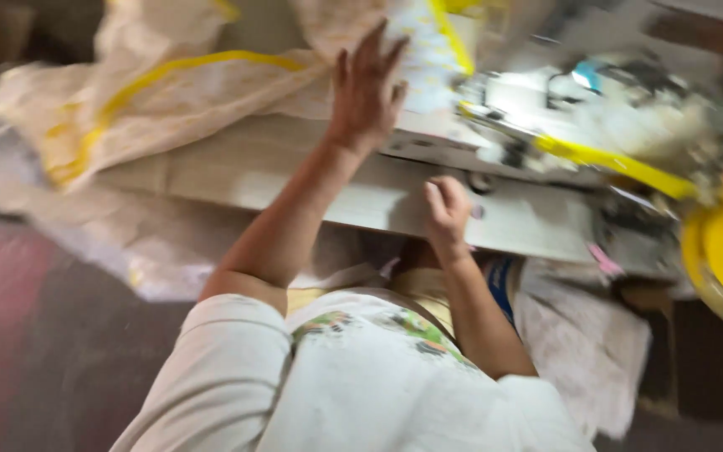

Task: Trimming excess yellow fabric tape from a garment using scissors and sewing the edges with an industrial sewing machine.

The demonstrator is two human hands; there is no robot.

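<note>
Head view: sack [169, 92] beneath left fingers [370, 50]

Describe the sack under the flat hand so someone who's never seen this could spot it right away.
Start at the pale work table across the middle. At its upper left lies a big cream woven sack, crumpled, with the left hand spread at its edge. Unlike the white cloth lower right, it has yellow stripes.

Crowded counter, little free room

Bare counter [236, 172] lies below the left grip [367, 88]; sacks [140, 100] left, sewing machine [562, 125] right.
</note>
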